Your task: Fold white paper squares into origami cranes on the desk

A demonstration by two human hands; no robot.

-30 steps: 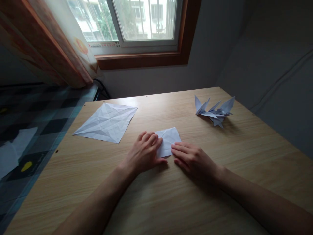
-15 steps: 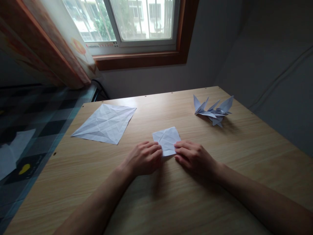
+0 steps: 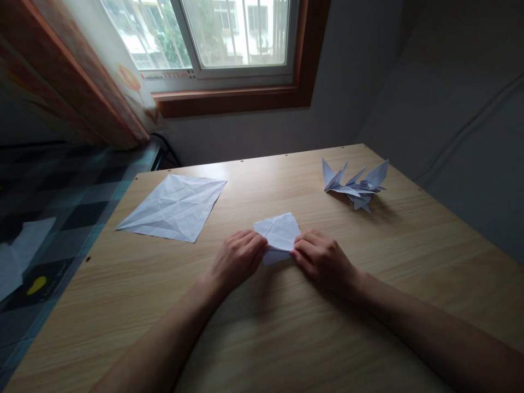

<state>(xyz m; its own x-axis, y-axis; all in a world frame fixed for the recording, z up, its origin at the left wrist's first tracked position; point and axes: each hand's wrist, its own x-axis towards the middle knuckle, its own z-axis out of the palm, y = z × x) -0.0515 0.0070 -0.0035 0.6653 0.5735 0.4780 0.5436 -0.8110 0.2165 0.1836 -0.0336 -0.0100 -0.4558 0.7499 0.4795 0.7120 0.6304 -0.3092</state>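
Note:
A small square of folded white paper (image 3: pixel 278 230) lies on the wooden table (image 3: pixel 254 338) in front of me, with crease lines across it. My left hand (image 3: pixel 242 255) pinches its near left edge, fingers closed. At the near right edge, my right hand (image 3: pixel 321 255) grips it the same way. Between the hands the upper layer is lifted and bowed, and a lower layer shows beneath it. The fingertips partly hide both sides of the paper.
A larger creased white sheet (image 3: pixel 174 207) lies flat at the far left. Several folded paper pieces, like origami cranes (image 3: pixel 356 185), sit together at the far right. Beyond the left table edge, more white paper (image 3: pixel 24 254) rests on a checked cloth (image 3: pixel 61 234).
The near edge of the paper's upper layer has been raised away from the layer below. Both hands have closed into a pinch and shifted only slightly.

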